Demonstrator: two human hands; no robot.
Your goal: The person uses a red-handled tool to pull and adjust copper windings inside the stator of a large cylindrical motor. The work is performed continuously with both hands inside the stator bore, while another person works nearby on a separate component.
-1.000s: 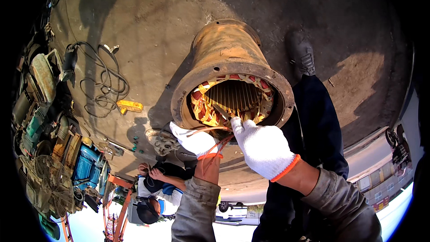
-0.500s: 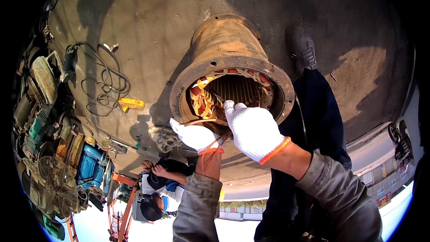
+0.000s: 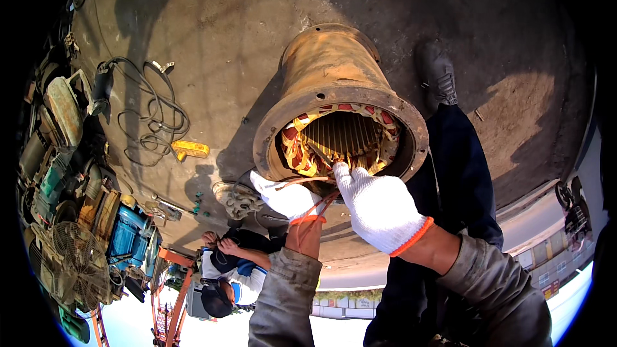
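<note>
A rusty electric motor housing point(image 3: 337, 67) lies on its side on the ground, its flanged open end toward me. Inside sit red windings with yellow-white binding point(image 3: 295, 148) around a slotted core point(image 3: 340, 132). My left hand point(image 3: 286, 198), in a white knit glove, is at the lower left of the flange, closed around thin copper-coloured wire point(image 3: 307, 180). Loops of that wire trail across its wrist. My right hand point(image 3: 379, 209), gloved too, reaches over the lower rim with its fingers pinched at the lower windings. What its fingertips hold is hidden.
A black cable point(image 3: 154, 112) with a yellow control box point(image 3: 190, 149) lies on the left ground. Scrap machinery, a fan guard point(image 3: 77, 260) and a blue motor point(image 3: 130, 234) fill the left edge. A person point(image 3: 234, 270) sits beyond my left arm. My shoe point(image 3: 440, 74) stands right of the housing.
My right hand has moved slightly right and down, its fingertips now at the lower windings. The left hand keeps its place by the flange. The whole view has shifted slightly.
</note>
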